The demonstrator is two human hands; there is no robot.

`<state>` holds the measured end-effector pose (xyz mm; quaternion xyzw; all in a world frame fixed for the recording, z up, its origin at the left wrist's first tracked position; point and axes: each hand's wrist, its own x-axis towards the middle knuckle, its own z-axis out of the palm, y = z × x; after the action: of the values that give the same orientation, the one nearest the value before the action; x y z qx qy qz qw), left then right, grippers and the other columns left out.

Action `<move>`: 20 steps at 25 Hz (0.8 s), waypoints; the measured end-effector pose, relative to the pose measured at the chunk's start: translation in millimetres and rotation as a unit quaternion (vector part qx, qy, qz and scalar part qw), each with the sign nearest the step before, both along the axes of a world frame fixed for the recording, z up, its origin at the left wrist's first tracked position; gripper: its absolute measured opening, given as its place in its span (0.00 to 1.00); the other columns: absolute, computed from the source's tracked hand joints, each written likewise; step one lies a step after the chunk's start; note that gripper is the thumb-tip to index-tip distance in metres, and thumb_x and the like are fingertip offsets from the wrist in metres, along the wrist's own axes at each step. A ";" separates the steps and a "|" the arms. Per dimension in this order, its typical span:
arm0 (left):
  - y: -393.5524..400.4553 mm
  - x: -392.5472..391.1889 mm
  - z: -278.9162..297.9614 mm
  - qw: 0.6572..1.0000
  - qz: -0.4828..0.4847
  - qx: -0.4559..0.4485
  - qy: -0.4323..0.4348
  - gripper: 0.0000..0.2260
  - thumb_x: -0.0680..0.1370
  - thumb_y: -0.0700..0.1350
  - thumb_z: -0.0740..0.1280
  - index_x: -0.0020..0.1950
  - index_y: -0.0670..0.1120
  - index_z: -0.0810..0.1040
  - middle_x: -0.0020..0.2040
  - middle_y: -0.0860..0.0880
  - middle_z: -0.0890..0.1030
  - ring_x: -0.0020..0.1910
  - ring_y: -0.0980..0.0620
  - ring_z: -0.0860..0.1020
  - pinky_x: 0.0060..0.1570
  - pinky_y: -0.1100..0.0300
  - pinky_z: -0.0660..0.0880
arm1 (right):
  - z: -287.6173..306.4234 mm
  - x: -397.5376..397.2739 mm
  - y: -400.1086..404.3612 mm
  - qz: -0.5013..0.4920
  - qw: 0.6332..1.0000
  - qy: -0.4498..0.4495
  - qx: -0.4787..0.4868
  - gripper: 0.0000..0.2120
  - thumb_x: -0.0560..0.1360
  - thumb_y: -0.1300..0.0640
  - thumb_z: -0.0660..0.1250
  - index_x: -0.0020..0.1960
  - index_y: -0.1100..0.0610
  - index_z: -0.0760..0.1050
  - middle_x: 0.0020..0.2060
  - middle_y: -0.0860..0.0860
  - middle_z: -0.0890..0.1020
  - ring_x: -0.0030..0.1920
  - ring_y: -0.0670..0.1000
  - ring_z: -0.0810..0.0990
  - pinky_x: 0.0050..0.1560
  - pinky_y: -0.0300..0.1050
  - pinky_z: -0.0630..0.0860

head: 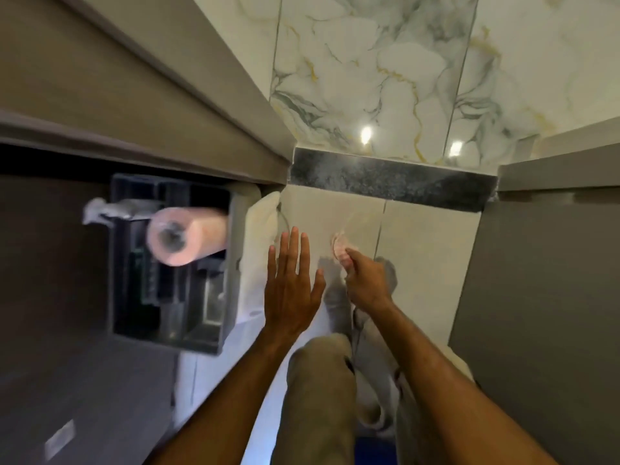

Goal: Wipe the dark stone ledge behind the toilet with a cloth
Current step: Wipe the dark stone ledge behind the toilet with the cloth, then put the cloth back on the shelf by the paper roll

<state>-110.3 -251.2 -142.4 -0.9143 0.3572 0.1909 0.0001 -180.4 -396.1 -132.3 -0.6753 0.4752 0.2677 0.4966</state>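
The dark stone ledge (pixel 392 181) runs across the middle of the view, speckled black, between the marble wall above and pale tiles below. My right hand (pixel 367 281) is closed around a small pale pink cloth (pixel 340 248), held in front of the pale tiles well below the ledge. Left of it, my left hand (pixel 292 286) is spread flat with fingers apart and holds nothing. Neither hand touches the ledge.
A dark recessed holder (pixel 167 263) with a pink paper roll (pixel 188 234) sits in the left wall. Grey panels (pixel 550 263) close in on the right. White marble tiles (pixel 385 78) rise behind the ledge. My trouser legs (pixel 315 397) fill the bottom centre.
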 end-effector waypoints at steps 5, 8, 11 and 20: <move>75.1 16.2 104.2 0.999 0.030 0.001 -0.014 0.29 0.89 0.52 0.56 0.86 0.36 0.66 0.86 0.35 0.65 0.86 0.35 0.64 0.82 0.32 0.68 | 136.1 54.6 40.5 -0.009 0.997 -0.078 0.028 0.19 0.90 0.56 0.60 0.79 0.56 0.75 0.73 0.59 0.83 0.71 0.62 0.83 0.76 0.59 0.80; 141.0 55.0 110.8 0.996 0.076 -0.017 -0.053 0.27 0.88 0.47 0.55 0.84 0.34 0.68 0.85 0.33 0.68 0.85 0.32 0.66 0.82 0.29 0.66 | 152.2 91.0 94.6 0.066 0.989 -0.105 0.082 0.18 0.91 0.55 0.59 0.76 0.57 0.78 0.67 0.62 0.85 0.65 0.65 0.85 0.68 0.55 0.80; 193.5 101.8 95.8 0.990 0.118 -0.009 -0.072 0.26 0.91 0.45 0.55 0.87 0.35 0.63 0.87 0.35 0.63 0.87 0.35 0.62 0.86 0.32 0.62 | 127.8 120.1 160.3 0.105 0.986 -0.087 0.098 0.15 0.89 0.58 0.62 0.72 0.58 0.81 0.65 0.60 0.86 0.63 0.61 0.85 0.66 0.51 0.79; 236.6 175.3 -13.1 0.994 -0.077 -0.034 -0.067 0.36 0.89 0.63 0.37 0.90 0.40 0.52 0.90 0.36 0.54 0.90 0.36 0.52 0.90 0.37 0.47 | -38.3 135.7 341.3 0.087 0.989 -0.041 -0.117 0.33 0.88 0.55 0.65 0.86 0.66 0.57 0.86 0.65 0.61 0.88 0.63 0.60 0.90 0.55 0.61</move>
<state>65.0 -14.6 -155.4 -0.8942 0.4323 0.1162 0.0080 -44.7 -54.8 -170.5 -0.7777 0.4217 0.2243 0.4086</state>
